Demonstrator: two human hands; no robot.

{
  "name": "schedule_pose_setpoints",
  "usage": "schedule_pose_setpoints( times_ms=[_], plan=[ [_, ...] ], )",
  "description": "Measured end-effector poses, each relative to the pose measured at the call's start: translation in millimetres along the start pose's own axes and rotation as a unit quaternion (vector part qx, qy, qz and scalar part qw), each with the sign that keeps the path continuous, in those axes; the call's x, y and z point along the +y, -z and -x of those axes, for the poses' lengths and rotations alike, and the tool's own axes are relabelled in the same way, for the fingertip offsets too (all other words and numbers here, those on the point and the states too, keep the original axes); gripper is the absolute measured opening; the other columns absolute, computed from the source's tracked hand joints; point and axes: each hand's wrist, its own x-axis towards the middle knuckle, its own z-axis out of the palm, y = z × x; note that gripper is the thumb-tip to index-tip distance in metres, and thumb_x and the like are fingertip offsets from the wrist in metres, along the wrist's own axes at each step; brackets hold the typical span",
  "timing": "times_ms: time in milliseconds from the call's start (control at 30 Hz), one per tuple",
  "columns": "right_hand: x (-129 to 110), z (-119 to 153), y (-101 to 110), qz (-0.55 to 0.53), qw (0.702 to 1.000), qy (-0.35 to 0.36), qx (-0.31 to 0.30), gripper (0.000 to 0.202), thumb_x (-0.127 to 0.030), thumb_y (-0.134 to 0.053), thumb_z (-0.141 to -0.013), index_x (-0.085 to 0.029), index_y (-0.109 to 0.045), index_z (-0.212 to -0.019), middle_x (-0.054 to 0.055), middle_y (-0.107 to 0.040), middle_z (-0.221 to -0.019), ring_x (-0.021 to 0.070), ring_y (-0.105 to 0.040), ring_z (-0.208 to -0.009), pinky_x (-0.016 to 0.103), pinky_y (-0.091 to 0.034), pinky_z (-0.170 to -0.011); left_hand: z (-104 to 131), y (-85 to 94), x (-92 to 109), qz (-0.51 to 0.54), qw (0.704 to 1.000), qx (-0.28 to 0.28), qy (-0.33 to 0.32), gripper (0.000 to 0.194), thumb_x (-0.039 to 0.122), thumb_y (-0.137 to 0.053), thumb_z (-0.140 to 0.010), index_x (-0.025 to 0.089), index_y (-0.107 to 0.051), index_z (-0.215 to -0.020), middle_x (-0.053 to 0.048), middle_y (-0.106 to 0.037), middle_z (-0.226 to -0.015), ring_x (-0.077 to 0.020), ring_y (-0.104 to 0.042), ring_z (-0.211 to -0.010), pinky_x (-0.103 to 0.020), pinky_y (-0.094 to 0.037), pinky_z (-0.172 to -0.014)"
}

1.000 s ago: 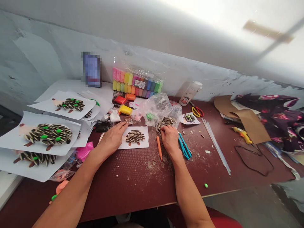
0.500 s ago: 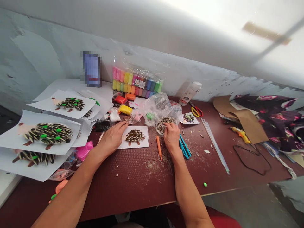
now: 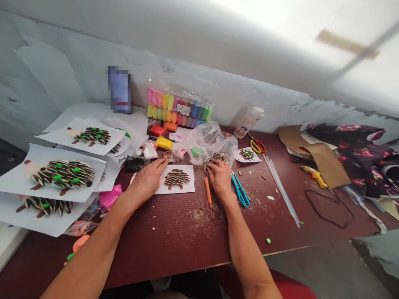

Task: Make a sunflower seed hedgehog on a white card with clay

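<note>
My left hand (image 3: 148,178) lies flat with its fingers stretched over the left end of a white paper (image 3: 190,185). On that paper is a hedgehog picture with sunflower-seed spines (image 3: 177,177) and brown feet; my hand hides part of its left end. My right hand (image 3: 220,177) reaches to a pile of striped sunflower seeds (image 3: 218,156) at the mouth of a clear plastic bag (image 3: 204,135). Its fingers are bent but apart, tips among the seeds. An orange marker (image 3: 208,193) lies between my hands, and a blue utility knife (image 3: 240,190) right of my right hand.
Finished-looking hedgehog pictures (image 3: 64,174) are stacked at left. Coloured clay packs (image 3: 179,108) lean on the wall near a white bottle (image 3: 249,122). Scissors (image 3: 257,146), clear glue sticks (image 3: 282,191) and a yellow glue gun (image 3: 315,176) with its cord lie at right.
My right hand has shifted slightly left over the seeds, and its fingers have spread from a closer pinch. My left hand has stayed on the paper.
</note>
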Motion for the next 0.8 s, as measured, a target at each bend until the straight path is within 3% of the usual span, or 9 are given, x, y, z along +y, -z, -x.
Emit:
schedule_pose_setpoints(
  times_ms=[200,367,633,800],
  plan=[
    [-3.9,-1.4,2.6,-0.01,1.0,0.008,-0.014,0.018,-0.015,-0.057,-0.089,-0.018,-0.075,-0.089,0.009,-0.07,-0.106,0.0236,-0.056,-0.101,0.035,-0.04,-0.091,0.3,-1.6,-1.5,-0.008,1.0,-0.001,0.001,0.063,-0.002,-0.034,-0.082,0.012,-0.055,-0.139,-0.014,-0.054,-0.145,-0.0246,-0.052,-0.133,-0.043,-0.043,-0.112],
    [-0.4,-1.9,6.0,-0.006,1.0,0.001,0.008,0.019,-0.018,-0.053,-0.092,-0.018,-0.071,-0.086,0.008,-0.071,-0.09,0.0229,-0.057,-0.089,0.034,-0.04,-0.083,-0.2,-0.5,-1.0,-0.006,1.0,-0.005,0.005,0.061,-0.001,-0.034,-0.083,0.012,-0.056,-0.138,-0.014,-0.054,-0.145,-0.0248,-0.052,-0.133,-0.042,-0.044,-0.111],
    [7.8,-3.3,11.0,-0.023,0.999,-0.031,0.038,0.03,-0.015,-0.046,-0.094,-0.018,-0.073,-0.106,0.009,-0.073,-0.097,0.0228,-0.059,-0.091,0.033,-0.04,-0.082,-1.6,2.2,1.1,0.003,1.0,-0.01,0.009,0.059,-0.002,-0.032,-0.083,0.009,-0.057,-0.136,-0.016,-0.054,-0.145,-0.0259,-0.053,-0.132,-0.043,-0.044,-0.11],
    [5.5,-1.5,5.8,-0.014,1.0,-0.008,0.006,0.022,-0.017,-0.058,-0.09,-0.021,-0.077,-0.099,0.008,-0.07,-0.107,0.0234,-0.055,-0.101,0.035,-0.04,-0.09,-0.9,-0.2,-1.2,0.002,1.0,-0.004,0.008,0.06,0.0,-0.034,-0.083,0.014,-0.057,-0.137,-0.013,-0.056,-0.144,-0.024,-0.053,-0.132,-0.042,-0.045,-0.111]
  ],
)
